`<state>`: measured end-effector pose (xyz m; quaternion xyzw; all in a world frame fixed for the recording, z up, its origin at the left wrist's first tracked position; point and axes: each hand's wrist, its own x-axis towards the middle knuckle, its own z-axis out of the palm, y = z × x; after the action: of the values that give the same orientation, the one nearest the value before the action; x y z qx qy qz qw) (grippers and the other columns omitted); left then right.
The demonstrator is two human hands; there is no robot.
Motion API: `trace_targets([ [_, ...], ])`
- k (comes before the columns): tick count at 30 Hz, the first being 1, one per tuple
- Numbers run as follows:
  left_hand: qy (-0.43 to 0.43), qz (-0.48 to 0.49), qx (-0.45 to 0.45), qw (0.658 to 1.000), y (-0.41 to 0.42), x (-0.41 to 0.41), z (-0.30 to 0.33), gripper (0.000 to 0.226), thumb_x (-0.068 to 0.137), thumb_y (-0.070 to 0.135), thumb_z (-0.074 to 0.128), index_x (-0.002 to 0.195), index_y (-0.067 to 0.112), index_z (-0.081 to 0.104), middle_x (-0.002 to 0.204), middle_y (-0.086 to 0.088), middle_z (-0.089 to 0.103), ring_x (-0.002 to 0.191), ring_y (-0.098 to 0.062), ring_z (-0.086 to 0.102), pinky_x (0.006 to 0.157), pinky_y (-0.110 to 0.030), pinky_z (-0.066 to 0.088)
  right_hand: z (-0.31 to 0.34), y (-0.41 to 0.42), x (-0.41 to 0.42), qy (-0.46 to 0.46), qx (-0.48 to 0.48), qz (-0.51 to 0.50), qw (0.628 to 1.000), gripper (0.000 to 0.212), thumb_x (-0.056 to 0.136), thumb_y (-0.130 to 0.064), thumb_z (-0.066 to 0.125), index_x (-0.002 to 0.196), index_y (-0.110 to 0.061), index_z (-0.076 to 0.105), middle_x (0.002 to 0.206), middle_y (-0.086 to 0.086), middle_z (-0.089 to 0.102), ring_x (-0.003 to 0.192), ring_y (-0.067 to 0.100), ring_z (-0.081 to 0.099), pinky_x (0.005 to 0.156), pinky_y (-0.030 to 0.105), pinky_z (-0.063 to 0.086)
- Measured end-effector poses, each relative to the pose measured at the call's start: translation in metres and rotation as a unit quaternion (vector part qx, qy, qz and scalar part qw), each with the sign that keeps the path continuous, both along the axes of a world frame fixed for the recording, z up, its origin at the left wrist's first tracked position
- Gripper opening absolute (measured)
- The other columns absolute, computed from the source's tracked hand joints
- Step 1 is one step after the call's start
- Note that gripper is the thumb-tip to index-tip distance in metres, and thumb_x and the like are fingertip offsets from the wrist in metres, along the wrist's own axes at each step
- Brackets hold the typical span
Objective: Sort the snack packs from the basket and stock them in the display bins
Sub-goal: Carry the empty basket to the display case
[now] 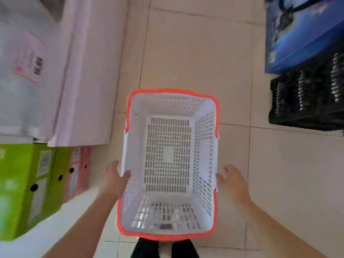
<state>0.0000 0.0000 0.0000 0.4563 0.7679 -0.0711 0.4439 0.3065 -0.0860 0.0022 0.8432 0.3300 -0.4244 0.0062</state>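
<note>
Two hands hold a white basket (168,161) over the tiled floor (195,53). The basket has an orange rim, lots of little slots, and nothing inside it. It sits in the middle of the view, between both arms.

The left hand (114,178) grips the basket's left wall — the thumb hooks over the edge and lies inside, and the other fingers go down the outside. The right hand (231,180) is at the basket's right wall. Its fingers are curled a little and touch the wall near the rim, but the picture is too blurry to tell whether they really grip it.

On the left are green boxes (24,183), with a pink box (79,170) just beside them. Above them is a big white box (55,71) with a pink label. At the far right stands a black crate (307,101), and a blue box (301,36) rests on top of it. Dark trouser legs (163,248) show at the bottom, under the basket.
</note>
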Motion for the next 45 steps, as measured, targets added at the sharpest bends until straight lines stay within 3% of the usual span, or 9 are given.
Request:
trace_targets([
  [4, 0.003, 0.045, 0.007, 0.999, 0.013, -0.002, -0.057, 0.044, 0.087, 0.021, 0.062, 0.125, 0.000, 0.051, 0.117, -0.019, 0.059, 0.101, -0.031, 0.057, 0.083, -0.035, 0.042, -0.065, 0.014, 0.003, 0.047, -0.015, -0.135, 0.990, 0.057, 0.085, -0.033, 0.065, 0.131, -0.011, 0.040, 0.122, 0.008, 0.056, 0.093, 0.021, 0.061, 0.079, 0.031, 0.052],
  [6, -0.030, 0.082, -0.018, 0.996, 0.008, -0.003, -0.074, 0.031, 0.087, 0.020, 0.061, 0.111, 0.001, 0.056, 0.087, -0.011, 0.062, 0.070, -0.022, 0.055, 0.064, -0.030, 0.042, -0.090, 0.013, 0.000, 0.077, -0.019, -0.187, 0.979, 0.048, 0.084, -0.031, 0.066, 0.125, -0.017, 0.045, 0.111, 0.003, 0.061, 0.083, 0.019, 0.062, 0.073, 0.036, 0.054],
  [10, -0.080, 0.186, -0.033, 0.979, 0.004, -0.008, -0.096, 0.026, 0.088, 0.015, 0.061, 0.113, 0.010, 0.059, 0.085, -0.003, 0.061, 0.068, -0.015, 0.053, 0.083, -0.047, 0.049, -0.112, 0.013, -0.002, 0.096, -0.008, -0.287, 0.953, 0.028, 0.088, -0.019, 0.060, 0.116, -0.014, 0.057, 0.093, 0.007, 0.064, 0.074, 0.019, 0.058, 0.059, 0.027, 0.048],
  [15, -0.103, 0.190, -0.041, 0.976, 0.007, -0.009, -0.079, 0.017, 0.090, 0.019, 0.058, 0.107, 0.017, 0.060, 0.073, -0.005, 0.056, 0.061, -0.020, 0.048, 0.051, -0.025, 0.038, -0.090, 0.017, 0.000, 0.113, -0.008, -0.304, 0.946, 0.023, 0.090, -0.015, 0.060, 0.112, -0.007, 0.061, 0.092, 0.015, 0.067, 0.088, 0.034, 0.064, 0.085, 0.043, 0.052],
  [20, -0.090, 0.159, -0.011, 0.983, 0.014, 0.002, 0.006, 0.017, 0.087, 0.029, 0.062, 0.073, 0.022, 0.056, 0.069, -0.005, 0.053, 0.057, -0.019, 0.046, 0.052, -0.026, 0.036, -0.002, 0.017, 0.017, 0.130, 0.022, -0.315, 0.940, 0.022, 0.089, -0.015, 0.060, 0.110, -0.008, 0.063, 0.097, 0.010, 0.068, 0.088, 0.030, 0.065, 0.083, 0.041, 0.054],
  [25, -0.120, 0.139, 0.038, 0.982, 0.033, 0.036, 0.149, 0.013, 0.087, 0.027, 0.062, 0.075, 0.024, 0.058, 0.078, -0.007, 0.064, 0.072, -0.026, 0.060, 0.066, -0.036, 0.047, 0.143, 0.035, 0.053, 0.148, 0.070, -0.301, 0.939, 0.018, 0.089, -0.013, 0.059, 0.107, -0.012, 0.063, 0.102, 0.017, 0.068, 0.093, 0.034, 0.065, 0.085, 0.046, 0.054],
  [30, -0.129, 0.156, 0.084, 0.976, 0.044, 0.070, 0.303, 0.005, 0.085, 0.021, 0.062, 0.080, 0.022, 0.062, 0.085, -0.012, 0.069, 0.079, -0.033, 0.066, 0.076, -0.052, 0.055, 0.288, 0.051, 0.090, 0.135, 0.124, -0.287, 0.940, 0.023, 0.089, -0.016, 0.060, 0.111, -0.011, 0.061, 0.093, 0.005, 0.066, 0.074, 0.016, 0.062, 0.057, 0.026, 0.049],
  [33, -0.139, 0.127, 0.123, 0.974, 0.055, 0.086, 0.370, 0.007, 0.086, 0.015, 0.060, 0.080, 0.020, 0.061, 0.077, -0.007, 0.066, 0.072, -0.028, 0.064, 0.070, -0.043, 0.056, 0.354, 0.058, 0.102, 0.134, 0.155, -0.294, 0.933, 0.022, 0.090, -0.012, 0.059, 0.112, -0.011, 0.061, 0.099, 0.008, 0.066, 0.080, 0.021, 0.062, 0.071, 0.036, 0.054],
  [45, -0.197, 0.081, 0.184, 0.960, 0.158, 0.124, 0.467, 0.003, 0.086, 0.011, 0.058, 0.083, 0.012, 0.058, 0.084, -0.011, 0.059, 0.074, -0.023, 0.056, 0.063, -0.032, 0.046, 0.456, 0.148, 0.138, 0.154, 0.218, -0.307, 0.914, 0.028, 0.090, -0.013, 0.060, 0.117, -0.010, 0.060, 0.106, 0.009, 0.066, 0.090, 0.025, 0.063, 0.087, 0.044, 0.051],
])
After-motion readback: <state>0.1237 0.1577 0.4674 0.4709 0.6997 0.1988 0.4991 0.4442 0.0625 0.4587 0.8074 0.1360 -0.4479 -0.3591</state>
